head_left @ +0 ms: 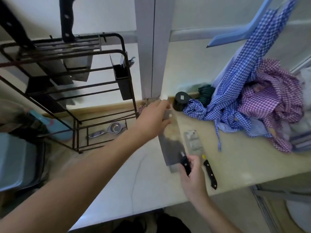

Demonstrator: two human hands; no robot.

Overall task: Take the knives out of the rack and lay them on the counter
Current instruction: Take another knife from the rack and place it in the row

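Note:
A dark wire rack (122, 52) stands at the left on the counter (235, 165). Two black-handled knives stay in its top slots, one (67, 19) upright and one (13, 26) slanted at far left. My right hand (193, 175) is shut on the black handle of a broad cleaver (170, 145) just above the counter. My left hand (154, 118) pinches the cleaver's far end. Another knife (193, 140) with a black handle lies flat on the counter just right of the cleaver.
A heap of blue and purple checked cloth (252, 101) covers the counter's right side. A black round container (180, 100) sits by the wall. A small strainer (114, 128) lies under the rack. A grey bin (16, 158) stands at left.

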